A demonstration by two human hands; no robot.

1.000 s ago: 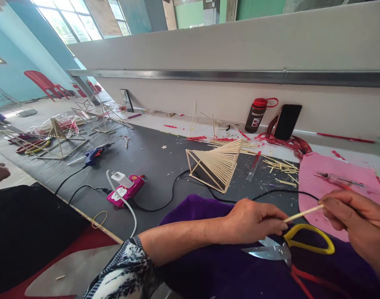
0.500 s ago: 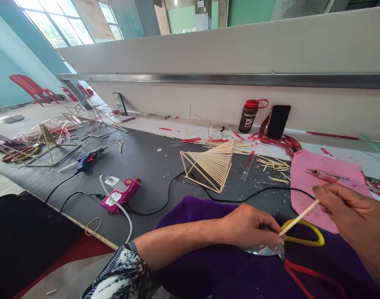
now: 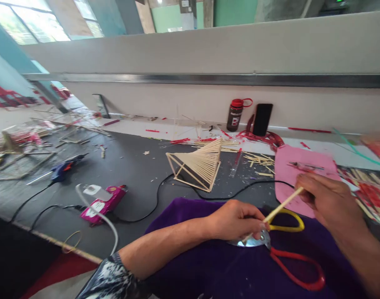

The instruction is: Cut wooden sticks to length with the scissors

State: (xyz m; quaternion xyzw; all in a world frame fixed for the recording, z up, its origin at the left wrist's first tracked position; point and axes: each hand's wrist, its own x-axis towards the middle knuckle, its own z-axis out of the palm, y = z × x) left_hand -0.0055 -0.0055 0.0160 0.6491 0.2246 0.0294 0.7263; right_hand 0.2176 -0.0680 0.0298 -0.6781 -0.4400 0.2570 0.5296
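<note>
My left hand (image 3: 236,220) and my right hand (image 3: 327,199) both pinch one thin wooden stick (image 3: 283,204), the left at its lower end, the right at its upper end. The stick slants up to the right over a purple cloth (image 3: 215,265). Under the hands lie scissors (image 3: 286,249) with one yellow and one red handle, blades partly hidden by my left fingers. A fan-shaped frame of sticks (image 3: 198,164) stands on the dark table beyond.
A pink sheet (image 3: 302,170) lies at right with loose sticks (image 3: 258,160) beside it. A bottle (image 3: 235,115) and phone (image 3: 262,119) lean at the wall. A pink device (image 3: 99,202), black cables (image 3: 152,203) and a blue glue gun (image 3: 63,168) sit at left.
The view has swung to the right. The stick's lower end has dropped toward the scissors, so it now slants more steeply between my hands.
</note>
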